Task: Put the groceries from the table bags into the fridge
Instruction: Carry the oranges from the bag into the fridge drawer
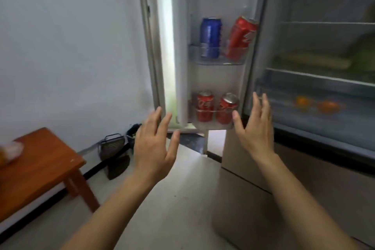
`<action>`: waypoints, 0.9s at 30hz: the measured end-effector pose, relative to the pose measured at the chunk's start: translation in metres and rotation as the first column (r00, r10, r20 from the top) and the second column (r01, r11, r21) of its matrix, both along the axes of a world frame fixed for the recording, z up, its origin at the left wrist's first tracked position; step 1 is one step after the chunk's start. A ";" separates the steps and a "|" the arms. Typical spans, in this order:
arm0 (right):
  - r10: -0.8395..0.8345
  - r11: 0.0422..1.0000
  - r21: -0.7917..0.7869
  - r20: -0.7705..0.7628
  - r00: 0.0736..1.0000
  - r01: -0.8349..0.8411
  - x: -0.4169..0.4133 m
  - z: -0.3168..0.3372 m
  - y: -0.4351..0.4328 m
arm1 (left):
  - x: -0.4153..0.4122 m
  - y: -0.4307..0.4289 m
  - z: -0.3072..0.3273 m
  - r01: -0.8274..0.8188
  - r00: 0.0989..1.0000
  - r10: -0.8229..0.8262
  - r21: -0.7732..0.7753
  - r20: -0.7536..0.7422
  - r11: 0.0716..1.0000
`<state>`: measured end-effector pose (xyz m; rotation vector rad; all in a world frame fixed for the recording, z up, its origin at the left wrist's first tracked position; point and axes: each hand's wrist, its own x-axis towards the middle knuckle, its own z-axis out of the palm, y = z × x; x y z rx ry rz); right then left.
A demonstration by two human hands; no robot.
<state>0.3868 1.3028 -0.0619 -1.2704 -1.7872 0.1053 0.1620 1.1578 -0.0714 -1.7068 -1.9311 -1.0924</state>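
Over at the open fridge door [215, 6], a blue can [210, 36] and a tilted red can [241, 38] sit in the upper bin [219, 61], two red cans [205, 105] below. Left hand [156, 148] and right hand [257, 130] hover near the bottom, grip wide, holding nothing.

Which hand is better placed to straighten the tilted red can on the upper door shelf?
Probably the right hand: open, directly below the tilted red can; the left hand is farther left.

- A home kitchen corner: an open fridge [304, 67] on the right, soda cans [215, 107] in its door racks.
- A wooden table [40, 168] stands near left against a plain wall.
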 end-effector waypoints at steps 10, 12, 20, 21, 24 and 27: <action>0.489 0.863 -0.013 0.271 0.829 -0.504 -0.270 -0.046 -0.111 | -0.208 -0.190 -0.055 -0.548 0.821 0.571 -0.239 0.029 0.801; 0.534 0.832 -0.037 0.321 0.782 -0.553 -0.320 -0.060 -0.120 | -0.239 -0.216 -0.065 -0.606 0.764 0.643 -0.282 0.056 0.744; 0.691 0.699 -0.176 0.414 0.592 -0.693 -0.533 -0.108 -0.123 | -0.409 -0.244 -0.080 -0.753 0.594 0.804 -0.364 -0.017 0.548; 0.714 0.676 -0.200 0.414 0.564 -0.709 -0.561 -0.109 -0.118 | -0.434 -0.239 -0.079 -0.759 0.576 0.817 -0.398 -0.039 0.516; 0.762 0.621 -0.252 0.419 0.494 -0.743 -0.636 -0.107 -0.099 | -0.501 -0.219 -0.074 -0.758 0.537 0.837 -0.500 -0.111 0.420; 0.782 0.590 -0.268 0.424 0.457 -0.761 -0.703 -0.101 -0.084 | -0.560 -0.204 -0.066 -0.753 0.532 0.828 -0.547 -0.177 0.367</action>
